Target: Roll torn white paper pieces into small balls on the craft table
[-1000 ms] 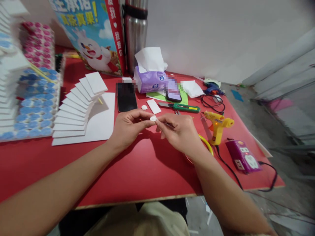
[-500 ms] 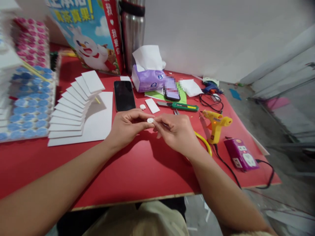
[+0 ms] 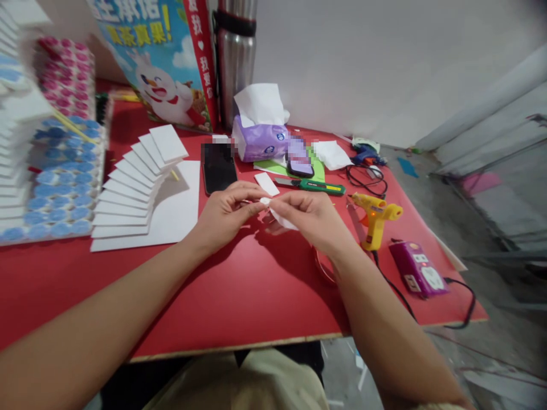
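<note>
My left hand (image 3: 228, 216) and my right hand (image 3: 310, 216) meet over the red table. Thumb and fingertips of both are closed on a small round white piece (image 3: 265, 201), which looks like a tight paper roll. A pale strip (image 3: 282, 220) hangs below the right fingers; whether it joins the roll I cannot tell. Beside my right wrist lies a thin reddish curved band (image 3: 321, 266). Just beyond the hands are a flat white rectangular piece (image 3: 267, 184) and a green utility knife (image 3: 321, 187) with its blade out.
Fanned white boards (image 3: 128, 191) stand on a white base at left, near blue rolls (image 3: 60, 196). A dark phone (image 3: 219, 168), a purple tissue pack (image 3: 260, 142) and a steel flask (image 3: 237, 68) are behind. A yellow glue gun (image 3: 374, 219) and a purple power socket (image 3: 419, 267) with cords lie right.
Both hands have risen slightly, and a pale strip now shows under the right fingers. The yellow curved band by my right wrist is gone from view; a thin reddish one shows there.
</note>
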Available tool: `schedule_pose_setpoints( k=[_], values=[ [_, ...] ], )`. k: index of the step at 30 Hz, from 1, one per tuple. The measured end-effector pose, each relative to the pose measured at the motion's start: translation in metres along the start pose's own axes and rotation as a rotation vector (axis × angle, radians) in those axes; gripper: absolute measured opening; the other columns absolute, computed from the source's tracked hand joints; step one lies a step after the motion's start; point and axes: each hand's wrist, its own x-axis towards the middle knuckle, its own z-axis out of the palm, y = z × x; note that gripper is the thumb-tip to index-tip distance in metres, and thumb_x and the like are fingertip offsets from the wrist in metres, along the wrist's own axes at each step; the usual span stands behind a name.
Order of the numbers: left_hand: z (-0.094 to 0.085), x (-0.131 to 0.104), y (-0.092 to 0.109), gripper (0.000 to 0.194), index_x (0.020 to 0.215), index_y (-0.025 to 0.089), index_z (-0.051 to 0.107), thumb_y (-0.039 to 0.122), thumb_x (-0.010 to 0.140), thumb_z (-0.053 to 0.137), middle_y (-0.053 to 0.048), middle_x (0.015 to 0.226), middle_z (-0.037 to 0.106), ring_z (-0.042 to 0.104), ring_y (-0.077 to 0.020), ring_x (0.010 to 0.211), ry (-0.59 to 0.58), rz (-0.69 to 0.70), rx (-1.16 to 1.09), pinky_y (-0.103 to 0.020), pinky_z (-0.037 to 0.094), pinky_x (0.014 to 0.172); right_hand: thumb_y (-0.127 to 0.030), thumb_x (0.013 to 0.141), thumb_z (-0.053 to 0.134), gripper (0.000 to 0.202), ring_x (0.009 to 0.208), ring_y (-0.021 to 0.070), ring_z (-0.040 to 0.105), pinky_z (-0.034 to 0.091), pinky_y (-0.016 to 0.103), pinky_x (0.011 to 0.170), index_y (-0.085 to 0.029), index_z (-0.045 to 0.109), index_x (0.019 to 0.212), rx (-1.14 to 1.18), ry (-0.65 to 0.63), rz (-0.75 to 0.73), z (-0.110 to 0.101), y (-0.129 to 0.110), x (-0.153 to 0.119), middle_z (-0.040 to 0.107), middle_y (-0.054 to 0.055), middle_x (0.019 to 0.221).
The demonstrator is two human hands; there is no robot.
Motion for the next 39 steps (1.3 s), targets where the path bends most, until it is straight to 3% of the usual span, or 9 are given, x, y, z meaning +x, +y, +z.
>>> schedule_pose_setpoints(
  k=[3, 7, 11, 14, 19, 26, 31, 39],
  values=[
    [0.0, 0.0, 0.0, 0.02, 0.106, 0.02, 0.08, 0.031, 0.093, 0.068, -0.008, 0.116, 0.071, 0.065, -0.0216, 0.11, -0.04, -0.005, -0.027, -0.034, 0.049, 0.1, -0.049, 0.105, 0.045, 0.044, 0.074, 0.0243, 0.077, 0.065, 0.04, 0.068, -0.013, 0.071, 0.103, 0.402, -0.126, 0.258, -0.005, -0.001, 0.006, 0.078, 0.014, 0.091],
    [0.0, 0.0, 0.002, 0.02, 0.109, 0.021, 0.079, 0.027, 0.095, 0.066, -0.007, 0.113, 0.071, 0.065, -0.0204, 0.109, -0.077, 0.07, 0.03, -0.033, 0.047, 0.102, -0.036, 0.111, 0.023, 0.05, 0.077, 0.0236, 0.078, 0.066, 0.042, 0.072, -0.01, 0.066, 0.104, 0.656, -0.325, 0.454, -0.007, 0.001, 0.012, 0.077, 0.015, 0.091],
    [-0.001, 0.0, 0.006, 0.022, 0.109, 0.021, 0.079, 0.034, 0.095, 0.067, -0.007, 0.111, 0.073, 0.066, -0.021, 0.106, -0.083, 0.072, 0.027, -0.033, 0.048, 0.098, -0.024, 0.11, 0.029, 0.037, 0.061, 0.0148, 0.068, 0.066, 0.043, 0.07, -0.012, 0.063, 0.101, 0.764, -0.333, 0.447, -0.007, 0.004, 0.011, 0.068, 0.004, 0.075],
    [0.0, -0.001, 0.007, 0.025, 0.11, 0.022, 0.079, 0.037, 0.095, 0.067, -0.006, 0.109, 0.075, 0.067, -0.0215, 0.102, -0.091, 0.016, 0.009, -0.033, 0.049, 0.094, -0.022, 0.108, 0.038, 0.029, 0.053, 0.0089, 0.054, 0.065, 0.036, 0.064, -0.012, 0.064, 0.099, 0.767, -0.341, 0.402, -0.007, 0.004, 0.009, 0.058, -0.002, 0.07],
    [0.002, -0.002, 0.006, 0.024, 0.109, 0.022, 0.08, 0.037, 0.094, 0.068, -0.007, 0.11, 0.077, 0.068, -0.022, 0.102, -0.081, -0.051, -0.034, -0.033, 0.049, 0.093, -0.027, 0.101, 0.06, 0.019, 0.054, 0.0053, 0.045, 0.053, 0.022, 0.056, -0.011, 0.068, 0.095, 0.683, -0.282, 0.317, -0.006, 0.004, 0.005, 0.051, -0.003, 0.071],
    [0.005, -0.002, 0.008, 0.025, 0.101, 0.019, 0.079, 0.04, 0.089, 0.075, -0.006, 0.099, 0.078, 0.069, -0.0197, 0.091, -0.023, -0.151, -0.143, -0.029, 0.052, 0.082, -0.033, 0.084, 0.08, 0.032, 0.058, 0.0069, 0.051, 0.054, 0.023, 0.059, -0.017, 0.073, 0.111, 0.315, -0.147, 0.078, -0.006, 0.006, 0.004, 0.061, -0.004, 0.074],
    [0.006, -0.003, 0.008, 0.023, 0.099, 0.02, 0.08, 0.039, 0.086, 0.077, -0.004, 0.096, 0.077, 0.066, -0.0162, 0.087, 0.01, -0.186, -0.207, -0.026, 0.051, 0.078, -0.039, 0.082, 0.08, 0.027, 0.055, 0.0107, 0.058, 0.051, 0.026, 0.054, -0.015, 0.067, 0.086, 0.016, 0.037, -0.052, -0.001, 0.003, 0.001, 0.066, -0.001, 0.07],
    [0.014, -0.006, 0.011, 0.021, 0.094, 0.019, 0.077, 0.034, 0.081, 0.083, -0.001, 0.083, 0.073, 0.063, -0.0121, 0.068, 0.033, -0.241, -0.314, -0.025, 0.051, 0.066, -0.029, 0.085, 0.069, 0.016, 0.055, 0.0108, 0.051, 0.035, 0.025, 0.053, -0.018, 0.064, 0.075, -0.446, 0.353, -0.281, 0.014, 0.007, -0.006, 0.062, -0.001, 0.062]
  ],
)
